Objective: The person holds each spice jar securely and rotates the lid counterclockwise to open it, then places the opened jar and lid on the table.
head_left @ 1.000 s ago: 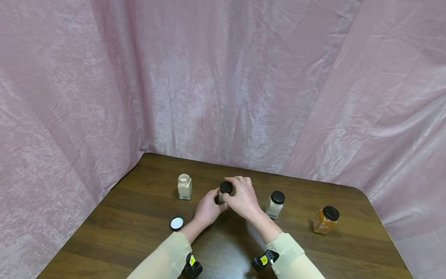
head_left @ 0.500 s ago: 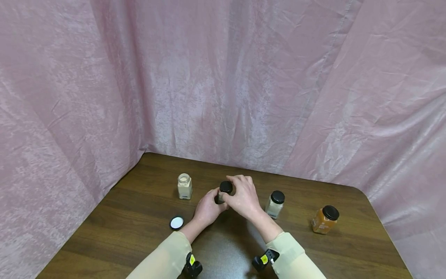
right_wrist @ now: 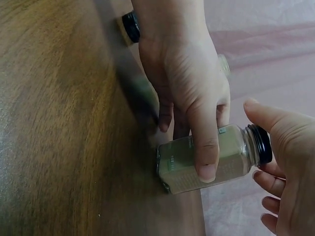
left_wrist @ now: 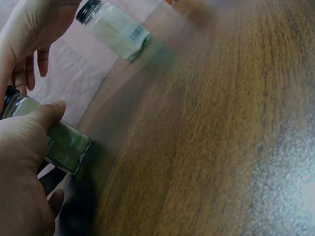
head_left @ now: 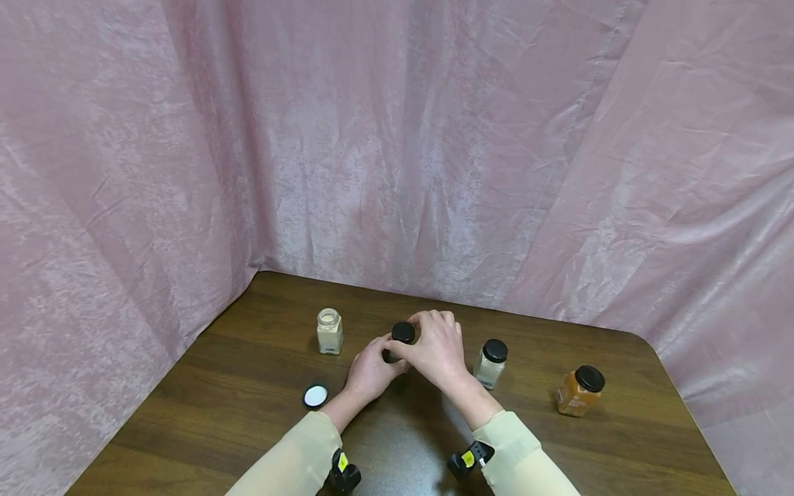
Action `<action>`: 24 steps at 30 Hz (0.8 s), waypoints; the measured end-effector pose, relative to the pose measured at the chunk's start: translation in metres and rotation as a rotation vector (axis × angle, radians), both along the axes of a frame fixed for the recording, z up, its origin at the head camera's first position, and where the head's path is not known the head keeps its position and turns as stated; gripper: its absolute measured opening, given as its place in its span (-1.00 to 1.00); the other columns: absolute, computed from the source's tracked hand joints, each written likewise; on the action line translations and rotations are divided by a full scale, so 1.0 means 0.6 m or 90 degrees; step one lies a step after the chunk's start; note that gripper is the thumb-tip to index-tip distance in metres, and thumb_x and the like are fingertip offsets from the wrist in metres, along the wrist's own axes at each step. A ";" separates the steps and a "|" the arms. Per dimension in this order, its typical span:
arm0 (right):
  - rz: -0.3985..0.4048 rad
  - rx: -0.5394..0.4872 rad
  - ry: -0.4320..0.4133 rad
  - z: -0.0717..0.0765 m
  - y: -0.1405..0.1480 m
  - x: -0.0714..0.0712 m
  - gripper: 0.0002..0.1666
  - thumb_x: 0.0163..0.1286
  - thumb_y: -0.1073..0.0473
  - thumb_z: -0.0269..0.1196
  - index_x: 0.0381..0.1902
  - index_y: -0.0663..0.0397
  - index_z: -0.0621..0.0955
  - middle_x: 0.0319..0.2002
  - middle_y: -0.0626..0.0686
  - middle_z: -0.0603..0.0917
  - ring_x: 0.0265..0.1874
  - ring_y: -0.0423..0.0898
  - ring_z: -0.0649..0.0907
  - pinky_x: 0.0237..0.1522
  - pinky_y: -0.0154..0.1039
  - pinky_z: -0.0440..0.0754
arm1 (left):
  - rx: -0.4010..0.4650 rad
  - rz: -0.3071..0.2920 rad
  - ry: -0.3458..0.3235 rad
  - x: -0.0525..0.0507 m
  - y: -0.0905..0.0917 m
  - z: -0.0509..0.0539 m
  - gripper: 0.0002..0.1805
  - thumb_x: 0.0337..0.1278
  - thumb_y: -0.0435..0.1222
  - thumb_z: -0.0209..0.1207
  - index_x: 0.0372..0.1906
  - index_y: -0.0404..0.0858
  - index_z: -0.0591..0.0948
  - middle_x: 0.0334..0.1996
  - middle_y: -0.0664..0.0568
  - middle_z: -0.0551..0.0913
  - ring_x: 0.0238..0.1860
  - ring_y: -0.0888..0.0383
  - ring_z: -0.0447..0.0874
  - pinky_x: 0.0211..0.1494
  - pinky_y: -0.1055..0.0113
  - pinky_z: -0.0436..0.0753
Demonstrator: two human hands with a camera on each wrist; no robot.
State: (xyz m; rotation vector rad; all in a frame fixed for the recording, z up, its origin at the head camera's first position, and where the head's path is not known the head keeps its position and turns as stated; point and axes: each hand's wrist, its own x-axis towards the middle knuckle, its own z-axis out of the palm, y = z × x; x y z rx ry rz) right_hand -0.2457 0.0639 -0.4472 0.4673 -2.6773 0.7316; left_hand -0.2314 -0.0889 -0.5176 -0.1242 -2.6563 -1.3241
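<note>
So the main thing here is a squarish clear jar [right_wrist: 231, 160] with greenish stuff in it and a black lid [right_wrist: 261, 143] on top. It's near the far middle of the table, between the two hands. It points lid up, base down, long axis pretty much vertical, about parallel to the capped pale jar [head_left: 489, 365] next door. The base is right at the tabletop, though I can't tell if it's touching.

The left hand [head_left: 371, 370] is clamped on the jar's body, thumb flat along one side and fingers round the other. The right hand [head_left: 437, 349] is up around the lid, fingers loosely curved and apart, thumb standing off it in the right wrist view. Can't tell whether a fingertip is touching.

Over to the left there's an uncapped jar [head_left: 329, 334], upright with pale powder, and a loose lid [head_left: 315, 395] lying white side up near the left forearm. To the right sits that capped pale jar, then an orange jar [head_left: 578, 391] with a black lid.

Table [head_left: 217, 406] is dark brown wood grain with a shiny glare patch between the forearms. Pink, velvety-looking, creased curtains [head_left: 397, 172] hang behind it and at both sides.
</note>
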 end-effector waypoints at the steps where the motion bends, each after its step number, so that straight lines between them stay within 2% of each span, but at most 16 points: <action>1: -0.001 -0.001 0.001 0.000 -0.001 0.000 -0.28 -0.01 -0.49 0.48 -0.14 -0.10 0.69 -0.18 -0.08 0.65 0.01 0.04 0.46 -0.05 -0.03 0.38 | 0.003 -0.001 -0.001 0.001 0.000 0.000 -0.39 0.09 -0.08 0.46 0.29 -0.08 0.63 0.17 -0.05 0.65 0.21 -0.10 0.60 0.22 -0.12 0.52; 6: -0.008 -0.004 0.007 0.001 -0.004 -0.002 -0.31 -0.01 -0.47 0.49 -0.19 -0.08 0.65 -0.30 -0.11 0.59 -0.06 0.03 0.46 -0.11 -0.06 0.36 | 0.014 -0.005 -0.013 0.003 -0.001 0.002 -0.40 0.12 -0.05 0.46 0.29 -0.06 0.62 0.20 -0.04 0.63 0.22 -0.07 0.59 0.23 -0.11 0.52; 13: -0.006 0.001 0.014 0.001 -0.004 -0.003 -0.36 0.01 -0.42 0.52 -0.21 -0.08 0.67 -0.33 -0.11 0.57 -0.10 0.02 0.46 -0.14 -0.08 0.34 | 0.023 -0.007 -0.019 0.003 -0.002 0.002 -0.38 0.13 -0.03 0.45 0.30 -0.08 0.61 0.22 -0.05 0.62 0.23 -0.08 0.58 0.25 -0.12 0.52; 18: 0.007 0.001 0.016 0.004 -0.003 -0.002 -0.44 0.05 -0.35 0.52 -0.22 -0.08 0.70 -0.29 -0.10 0.61 -0.12 0.01 0.46 -0.13 -0.08 0.36 | 0.016 -0.005 -0.013 0.001 -0.001 0.000 -0.38 0.12 -0.02 0.45 0.30 -0.06 0.61 0.18 -0.02 0.64 0.21 -0.07 0.59 0.23 -0.11 0.52; 24: 0.027 0.009 0.006 0.009 -0.002 0.002 -0.50 0.09 -0.24 0.52 -0.13 -0.08 0.74 -0.21 -0.06 0.63 -0.09 0.02 0.46 -0.08 -0.06 0.38 | 0.010 0.001 -0.017 0.000 -0.001 0.000 -0.39 0.09 -0.02 0.45 0.27 -0.04 0.63 0.13 0.01 0.65 0.18 -0.06 0.60 0.21 -0.09 0.53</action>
